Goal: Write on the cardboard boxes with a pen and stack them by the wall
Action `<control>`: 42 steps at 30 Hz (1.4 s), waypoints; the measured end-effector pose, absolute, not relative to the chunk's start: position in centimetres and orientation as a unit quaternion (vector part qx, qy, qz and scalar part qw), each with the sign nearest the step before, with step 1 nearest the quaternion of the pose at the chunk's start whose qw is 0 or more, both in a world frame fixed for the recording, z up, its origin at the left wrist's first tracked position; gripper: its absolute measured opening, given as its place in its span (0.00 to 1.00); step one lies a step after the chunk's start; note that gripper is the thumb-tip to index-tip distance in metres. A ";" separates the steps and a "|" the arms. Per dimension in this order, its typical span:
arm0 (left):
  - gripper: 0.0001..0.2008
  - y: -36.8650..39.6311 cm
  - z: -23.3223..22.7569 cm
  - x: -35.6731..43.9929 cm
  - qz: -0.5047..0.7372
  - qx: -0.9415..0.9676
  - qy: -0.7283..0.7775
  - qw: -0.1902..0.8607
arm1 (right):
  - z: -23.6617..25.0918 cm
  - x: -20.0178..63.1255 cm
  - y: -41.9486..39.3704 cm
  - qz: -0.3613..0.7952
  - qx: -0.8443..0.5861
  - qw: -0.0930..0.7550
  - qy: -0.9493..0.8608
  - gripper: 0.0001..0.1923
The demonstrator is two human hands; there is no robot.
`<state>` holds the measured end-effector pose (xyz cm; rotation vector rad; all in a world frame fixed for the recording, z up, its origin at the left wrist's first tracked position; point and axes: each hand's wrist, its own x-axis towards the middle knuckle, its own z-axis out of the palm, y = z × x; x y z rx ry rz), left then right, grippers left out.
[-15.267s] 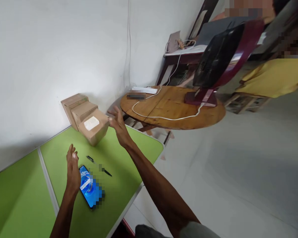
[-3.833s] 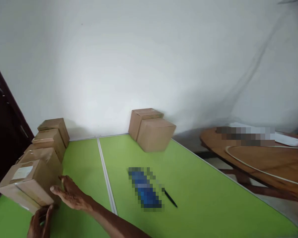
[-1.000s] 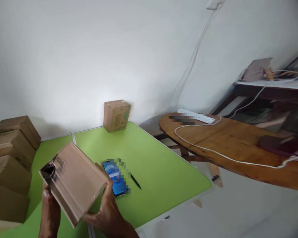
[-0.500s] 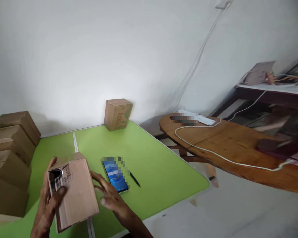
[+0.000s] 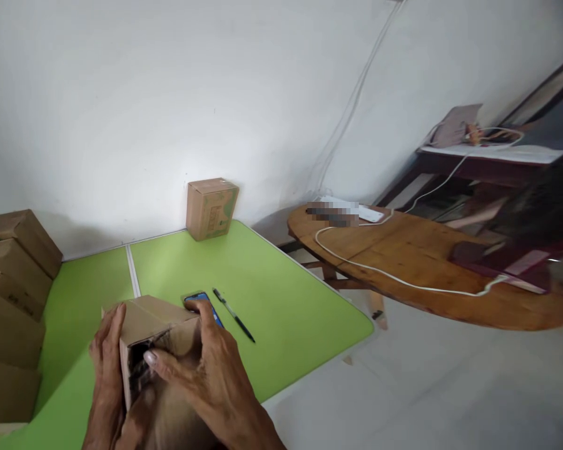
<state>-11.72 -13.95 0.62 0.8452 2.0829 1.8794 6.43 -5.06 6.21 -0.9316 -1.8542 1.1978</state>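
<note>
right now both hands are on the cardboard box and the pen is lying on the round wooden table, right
Not quite. Both hands, left hand and right hand, are on the cardboard box, but the pen lies on the green table, not the round wooden table. The head view shows it.

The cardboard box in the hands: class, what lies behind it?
Behind the cardboard box, a phone's top end shows beside a black pen; the box and right hand cover the rest.

Green table (image 5: 286, 300) with boxes (image 5: 9, 281), pen (image 5: 233, 315)

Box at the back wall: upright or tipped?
Upright. The small cardboard box sits flat on the green table, its top face level.
</note>
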 end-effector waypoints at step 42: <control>0.36 -16.2 6.5 -7.4 0.526 0.431 0.720 0.138 | -2.9 12.4 8.8 0.278 -0.605 0.094 -0.740 0.06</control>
